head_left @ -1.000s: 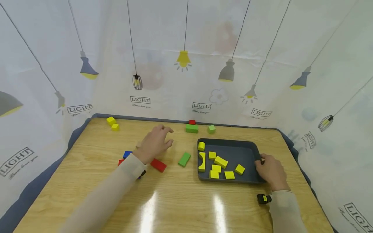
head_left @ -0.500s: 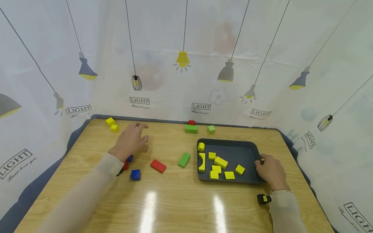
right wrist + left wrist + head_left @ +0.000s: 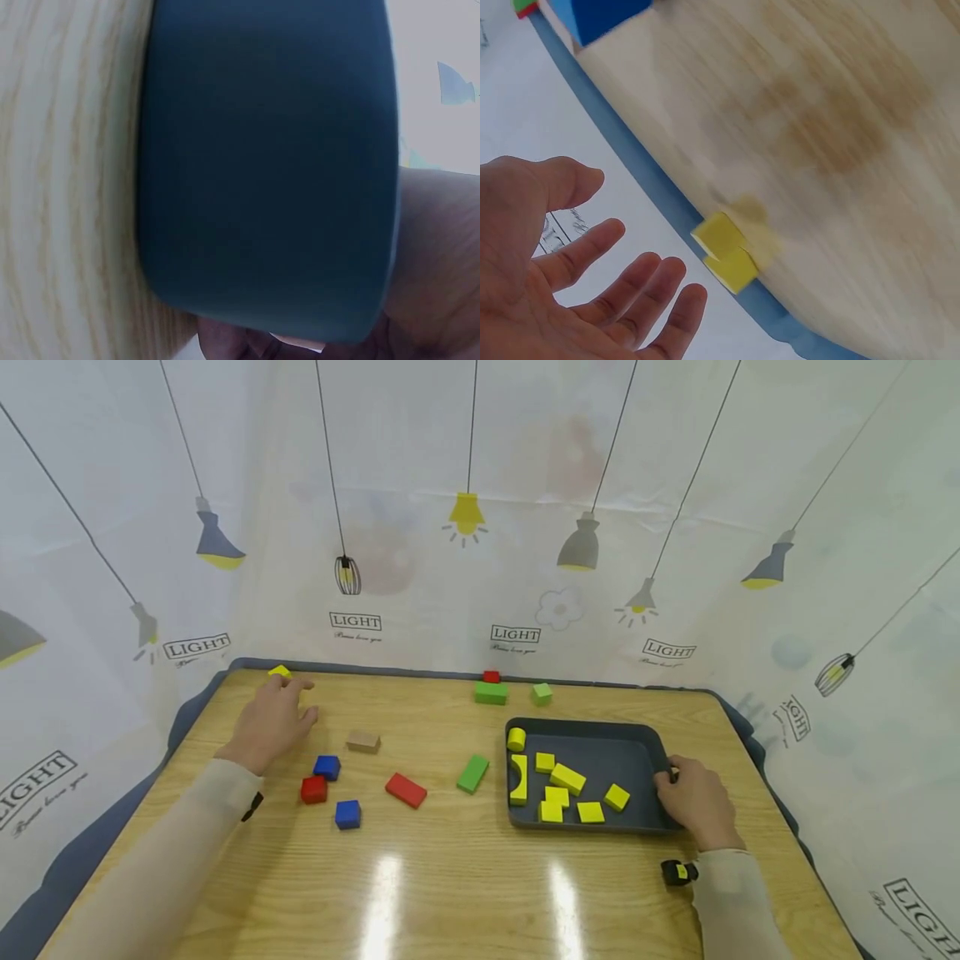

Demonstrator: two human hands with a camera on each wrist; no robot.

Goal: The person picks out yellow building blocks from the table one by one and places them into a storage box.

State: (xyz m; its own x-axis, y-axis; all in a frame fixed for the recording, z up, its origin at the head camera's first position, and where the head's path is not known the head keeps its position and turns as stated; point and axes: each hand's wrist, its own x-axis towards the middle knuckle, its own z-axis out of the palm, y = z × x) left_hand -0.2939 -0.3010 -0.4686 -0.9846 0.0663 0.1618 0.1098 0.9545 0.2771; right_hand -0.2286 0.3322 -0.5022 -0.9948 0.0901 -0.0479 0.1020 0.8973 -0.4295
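Note:
My left hand (image 3: 270, 718) hovers over the far left corner of the table, fingers loosely spread and holding nothing. Just beyond it a yellow block (image 3: 280, 671) peeks out; most of a second is hidden behind the fingers. In the left wrist view, two yellow blocks (image 3: 731, 270) sit together by the table's edge, a little away from the fingertips. On the right, my right hand (image 3: 697, 802) grips the handle end of a dark grey baking tray (image 3: 600, 743). Several yellow blocks (image 3: 568, 778) lie in the tray, mostly toward its left and front.
Left of the tray lie a green block (image 3: 472, 774), a flat red block (image 3: 406, 790), a wooden block (image 3: 363, 742), a red cube (image 3: 313, 790) and two blue cubes (image 3: 348, 814). Along the back edge are a green block (image 3: 491, 693), a red one (image 3: 491, 677) and a light green cube (image 3: 542, 694).
My left hand has swept left across the table to the far corner, uncovering the blue, red and wooden blocks. My right hand and the tray have stayed in place.

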